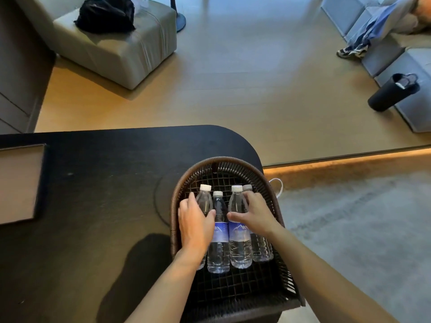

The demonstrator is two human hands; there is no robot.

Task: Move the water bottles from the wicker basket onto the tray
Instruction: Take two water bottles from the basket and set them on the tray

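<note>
Tan flat tray at left edge of black table, well apart from dark woven wicker basket. Four clear plastic water bottles lying inside. Left hand curled around leftmost bottle; right hand spread over third bottle, grip unclear.

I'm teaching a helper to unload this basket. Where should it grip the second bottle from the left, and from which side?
Probably from above, at the clear shoulder just below the cap. The second bottle from the left lies flat in the wicker basket, packed between neighbours, so its sides are blocked; only its top surface is free for fingers.
</note>
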